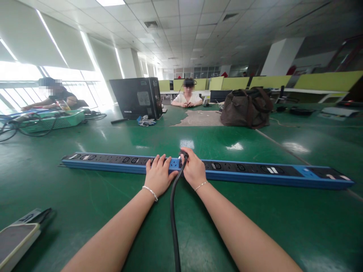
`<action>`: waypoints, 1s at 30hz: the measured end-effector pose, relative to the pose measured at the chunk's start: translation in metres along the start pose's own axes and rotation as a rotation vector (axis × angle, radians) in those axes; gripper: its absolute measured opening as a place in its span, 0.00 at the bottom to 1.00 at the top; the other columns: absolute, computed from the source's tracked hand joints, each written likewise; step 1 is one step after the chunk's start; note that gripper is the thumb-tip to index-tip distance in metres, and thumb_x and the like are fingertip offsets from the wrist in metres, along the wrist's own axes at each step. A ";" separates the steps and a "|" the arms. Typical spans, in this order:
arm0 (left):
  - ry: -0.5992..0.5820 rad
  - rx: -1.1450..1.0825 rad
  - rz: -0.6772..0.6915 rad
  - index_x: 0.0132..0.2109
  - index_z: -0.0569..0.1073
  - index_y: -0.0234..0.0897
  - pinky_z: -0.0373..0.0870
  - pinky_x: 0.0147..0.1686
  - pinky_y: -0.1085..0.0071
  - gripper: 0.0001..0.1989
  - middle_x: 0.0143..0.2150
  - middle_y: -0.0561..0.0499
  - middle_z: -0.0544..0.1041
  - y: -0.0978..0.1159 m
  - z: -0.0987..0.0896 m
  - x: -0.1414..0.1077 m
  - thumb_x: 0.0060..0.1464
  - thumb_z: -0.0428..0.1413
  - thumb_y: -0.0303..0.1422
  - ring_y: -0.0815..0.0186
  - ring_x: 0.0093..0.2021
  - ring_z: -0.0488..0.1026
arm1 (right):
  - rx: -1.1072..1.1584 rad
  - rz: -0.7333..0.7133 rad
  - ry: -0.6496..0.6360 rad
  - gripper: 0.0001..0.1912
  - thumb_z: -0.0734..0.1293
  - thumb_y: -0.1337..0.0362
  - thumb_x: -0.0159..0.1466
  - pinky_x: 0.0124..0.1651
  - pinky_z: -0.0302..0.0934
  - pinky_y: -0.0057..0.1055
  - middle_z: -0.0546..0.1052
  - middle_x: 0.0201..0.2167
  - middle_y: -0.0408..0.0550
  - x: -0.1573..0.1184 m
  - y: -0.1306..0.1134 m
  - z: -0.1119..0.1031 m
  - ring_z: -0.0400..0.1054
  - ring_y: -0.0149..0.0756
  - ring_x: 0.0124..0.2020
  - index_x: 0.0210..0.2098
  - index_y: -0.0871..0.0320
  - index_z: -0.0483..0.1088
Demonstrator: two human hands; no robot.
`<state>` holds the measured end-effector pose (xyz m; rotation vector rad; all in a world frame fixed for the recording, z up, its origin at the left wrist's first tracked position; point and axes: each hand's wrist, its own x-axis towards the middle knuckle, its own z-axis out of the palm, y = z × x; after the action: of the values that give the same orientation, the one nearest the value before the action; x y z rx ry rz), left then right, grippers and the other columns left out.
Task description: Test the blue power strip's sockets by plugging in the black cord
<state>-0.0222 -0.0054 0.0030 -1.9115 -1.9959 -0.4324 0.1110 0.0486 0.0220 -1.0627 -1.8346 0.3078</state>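
Observation:
A long blue and black power strip (107, 166) lies across the green table in front of me, with rows of sockets facing up. My left hand (158, 174) rests on its middle, fingers spread over the top and thumb near the front edge. Just to the right, my right hand (195, 170) is closed around a black plug (183, 154) at the strip. Fingers partly cover the plug, so I cannot tell how far it sits in a socket. Its thick black cord (173, 219) runs down between my forearms towards me.
On the green table (121, 215) stand a black computer case (136, 99), gloves (146, 121), a brown bag (241, 109) and a green basket (56, 121) with cables. A pale-edged device (19, 241) lies front left. One person (187, 96) sits opposite, another (55, 94) far left.

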 end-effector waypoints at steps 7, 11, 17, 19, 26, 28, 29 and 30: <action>-0.003 0.003 -0.003 0.60 0.62 0.39 0.48 0.59 0.49 0.29 0.62 0.43 0.63 -0.001 0.001 0.000 0.57 0.42 0.49 0.51 0.62 0.55 | -0.050 -0.031 0.069 0.13 0.62 0.58 0.61 0.42 0.65 0.32 0.77 0.41 0.44 0.014 0.028 -0.039 0.72 0.37 0.39 0.45 0.51 0.70; -0.020 0.003 -0.005 0.60 0.62 0.40 0.48 0.59 0.49 0.29 0.62 0.44 0.63 -0.001 0.001 0.000 0.56 0.42 0.49 0.52 0.62 0.55 | -0.043 0.025 -0.088 0.16 0.63 0.56 0.60 0.40 0.65 0.32 0.79 0.37 0.46 0.021 0.056 -0.077 0.72 0.36 0.36 0.46 0.54 0.72; -0.014 0.000 0.000 0.60 0.62 0.39 0.47 0.59 0.49 0.30 0.62 0.43 0.63 -0.002 0.001 0.000 0.57 0.42 0.50 0.52 0.62 0.55 | -0.024 0.109 -0.123 0.18 0.62 0.56 0.60 0.34 0.65 0.30 0.79 0.32 0.46 0.007 0.082 -0.097 0.73 0.35 0.30 0.46 0.56 0.72; -0.016 0.001 0.000 0.60 0.63 0.39 0.48 0.59 0.49 0.30 0.62 0.43 0.63 -0.002 0.001 0.000 0.57 0.42 0.50 0.51 0.63 0.55 | -0.021 0.093 -0.123 0.18 0.62 0.56 0.61 0.34 0.65 0.29 0.79 0.33 0.46 0.003 0.080 -0.094 0.73 0.34 0.31 0.46 0.56 0.72; -0.024 -0.003 -0.002 0.60 0.62 0.39 0.48 0.59 0.49 0.30 0.62 0.43 0.63 -0.002 0.001 0.001 0.57 0.42 0.50 0.52 0.63 0.55 | -0.156 0.004 -0.170 0.17 0.60 0.57 0.62 0.39 0.66 0.31 0.78 0.38 0.45 0.000 0.070 -0.081 0.73 0.37 0.37 0.48 0.52 0.70; -0.024 -0.005 -0.004 0.60 0.62 0.39 0.48 0.59 0.49 0.30 0.62 0.43 0.63 -0.002 0.001 0.001 0.57 0.42 0.50 0.52 0.63 0.55 | -0.196 -0.025 -0.169 0.16 0.60 0.58 0.63 0.42 0.66 0.33 0.78 0.41 0.45 0.000 0.070 -0.080 0.73 0.37 0.40 0.48 0.52 0.70; -0.025 -0.006 -0.005 0.60 0.62 0.39 0.48 0.59 0.49 0.30 0.62 0.43 0.63 -0.003 0.001 0.001 0.57 0.42 0.50 0.52 0.63 0.55 | -0.215 -0.044 -0.168 0.16 0.60 0.58 0.63 0.43 0.66 0.33 0.77 0.42 0.45 -0.001 0.071 -0.079 0.72 0.37 0.41 0.48 0.52 0.70; -0.026 -0.008 -0.005 0.60 0.62 0.39 0.48 0.59 0.49 0.30 0.62 0.43 0.63 -0.003 0.001 0.001 0.57 0.42 0.50 0.52 0.63 0.55 | -0.231 -0.069 -0.167 0.16 0.60 0.58 0.63 0.45 0.66 0.34 0.77 0.43 0.46 -0.001 0.071 -0.078 0.72 0.38 0.43 0.48 0.53 0.70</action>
<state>-0.0249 -0.0045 0.0025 -1.9264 -2.0189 -0.4197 0.2139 0.0715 0.0186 -1.1556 -2.0895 0.1496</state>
